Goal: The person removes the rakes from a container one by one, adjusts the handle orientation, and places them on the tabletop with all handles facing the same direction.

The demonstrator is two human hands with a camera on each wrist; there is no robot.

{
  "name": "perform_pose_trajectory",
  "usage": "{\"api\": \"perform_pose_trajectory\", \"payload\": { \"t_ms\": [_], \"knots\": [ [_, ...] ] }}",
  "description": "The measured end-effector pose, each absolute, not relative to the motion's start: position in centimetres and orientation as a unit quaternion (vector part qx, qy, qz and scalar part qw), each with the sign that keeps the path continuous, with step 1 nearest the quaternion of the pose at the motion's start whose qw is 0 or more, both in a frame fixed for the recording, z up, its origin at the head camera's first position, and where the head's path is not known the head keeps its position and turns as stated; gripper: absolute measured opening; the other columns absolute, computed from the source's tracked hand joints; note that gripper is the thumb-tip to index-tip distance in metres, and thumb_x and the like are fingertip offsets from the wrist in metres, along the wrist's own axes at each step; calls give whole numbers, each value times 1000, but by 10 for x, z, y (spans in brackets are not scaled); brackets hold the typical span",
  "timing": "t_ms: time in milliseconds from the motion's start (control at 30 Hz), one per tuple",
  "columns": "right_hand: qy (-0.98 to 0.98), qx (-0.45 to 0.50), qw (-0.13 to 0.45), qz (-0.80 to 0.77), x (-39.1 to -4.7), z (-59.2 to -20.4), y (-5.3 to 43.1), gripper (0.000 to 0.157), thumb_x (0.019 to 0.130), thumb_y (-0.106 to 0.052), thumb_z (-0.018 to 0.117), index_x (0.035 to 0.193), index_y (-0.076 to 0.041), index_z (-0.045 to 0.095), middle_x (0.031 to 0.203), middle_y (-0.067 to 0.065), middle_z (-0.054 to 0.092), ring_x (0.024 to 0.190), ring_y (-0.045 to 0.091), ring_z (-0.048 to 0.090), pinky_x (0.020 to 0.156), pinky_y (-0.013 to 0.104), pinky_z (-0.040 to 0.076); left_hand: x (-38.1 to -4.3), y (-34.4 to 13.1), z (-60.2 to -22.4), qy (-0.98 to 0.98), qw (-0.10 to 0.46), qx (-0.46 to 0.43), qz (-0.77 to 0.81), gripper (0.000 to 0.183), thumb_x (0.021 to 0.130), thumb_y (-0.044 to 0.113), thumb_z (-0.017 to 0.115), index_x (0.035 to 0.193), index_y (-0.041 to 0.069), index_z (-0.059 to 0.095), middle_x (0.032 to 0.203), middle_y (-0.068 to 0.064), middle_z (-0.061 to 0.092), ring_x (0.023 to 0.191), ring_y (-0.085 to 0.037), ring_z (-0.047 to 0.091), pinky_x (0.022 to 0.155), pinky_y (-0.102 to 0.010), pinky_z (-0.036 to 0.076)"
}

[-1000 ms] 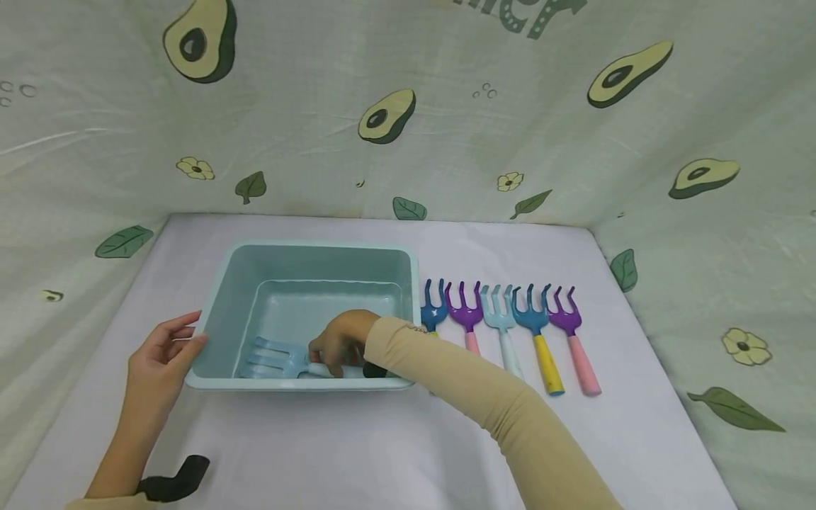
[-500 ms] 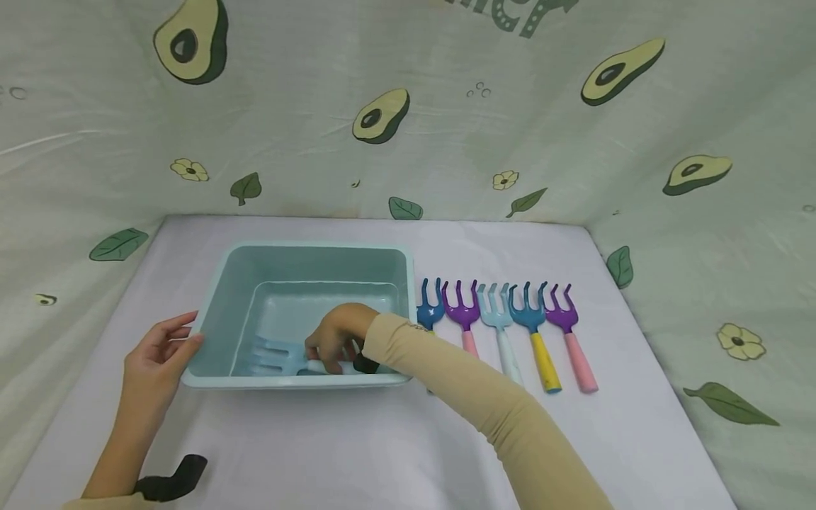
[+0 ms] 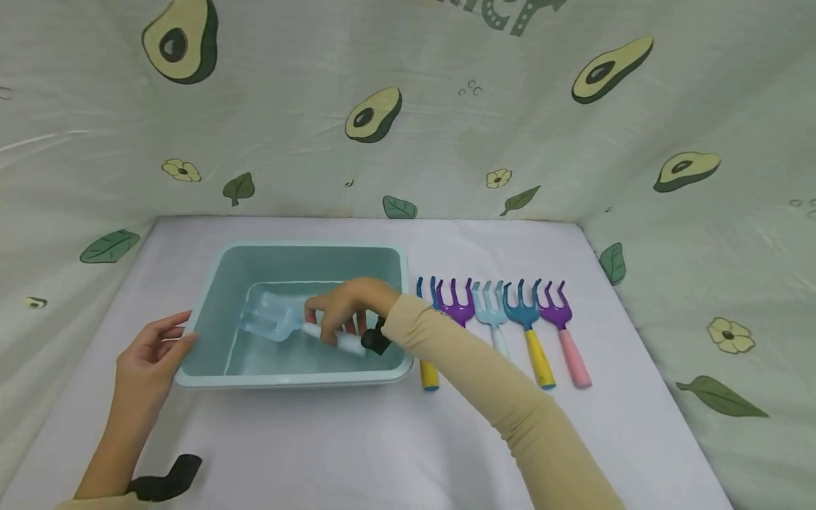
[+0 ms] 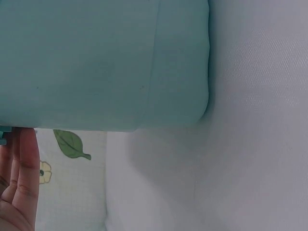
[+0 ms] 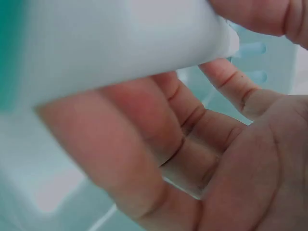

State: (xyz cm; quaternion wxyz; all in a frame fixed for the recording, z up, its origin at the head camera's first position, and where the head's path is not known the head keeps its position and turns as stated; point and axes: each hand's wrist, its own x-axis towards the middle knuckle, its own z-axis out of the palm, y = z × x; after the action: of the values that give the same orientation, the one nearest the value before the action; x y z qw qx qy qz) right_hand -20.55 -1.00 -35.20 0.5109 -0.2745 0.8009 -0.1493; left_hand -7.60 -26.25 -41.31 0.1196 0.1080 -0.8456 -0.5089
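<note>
A pale blue garden hand fork (image 3: 270, 317) is inside the light teal basin (image 3: 293, 380). My right hand (image 3: 344, 304) grips its whitish handle (image 3: 349, 343), thumb and fingers around it. The tines point left and look blurred, raised above the basin floor. Up close in the right wrist view, the handle (image 5: 130, 43) crosses over the curled fingers, with tines (image 5: 252, 49) beyond. At the basin's left side, my left hand (image 3: 149, 354) touches the rim with thumb and fingertips. Its fingers (image 4: 26, 163) look straight against the basin in the left wrist view.
Right of the basin lies a row of several hand forks, including a purple one with a pink handle (image 3: 575, 358), a blue one with a yellow handle (image 3: 538, 354) and a light blue one (image 3: 489, 315). My right sleeve (image 3: 484, 389) passes over part of the row.
The right hand has lifted the pale blue hand fork off the basin floor, away from the front wall. The left hand stays at the rim. The whole head view has shifted slightly left.
</note>
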Motion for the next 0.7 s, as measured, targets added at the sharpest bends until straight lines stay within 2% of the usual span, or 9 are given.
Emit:
{"api": "perform_pose_trajectory", "payload": {
  "t_ms": [200, 700],
  "knots": [
    [799, -282, 487, -211, -208, -336, 7, 38, 79, -11, 59, 111, -20, 39, 89, 3, 54, 58, 16, 52, 49, 26, 48, -78, -264, -413, -843, 119, 105, -513, 42, 90, 14, 60, 131, 10, 51, 94, 22, 53, 76, 11, 56, 63, -4, 46],
    [825, -268, 406, -287, -198, -312, 65, 46, 80, -11, 59, 120, -17, 38, 97, 10, 55, 67, 20, 62, 55, 33, 55, -76, -264, -413, -846, 124, 110, -506, 41, 90, 16, 60, 130, 12, 52, 93, 20, 53, 75, 9, 55, 63, -4, 46]
  ]
}}
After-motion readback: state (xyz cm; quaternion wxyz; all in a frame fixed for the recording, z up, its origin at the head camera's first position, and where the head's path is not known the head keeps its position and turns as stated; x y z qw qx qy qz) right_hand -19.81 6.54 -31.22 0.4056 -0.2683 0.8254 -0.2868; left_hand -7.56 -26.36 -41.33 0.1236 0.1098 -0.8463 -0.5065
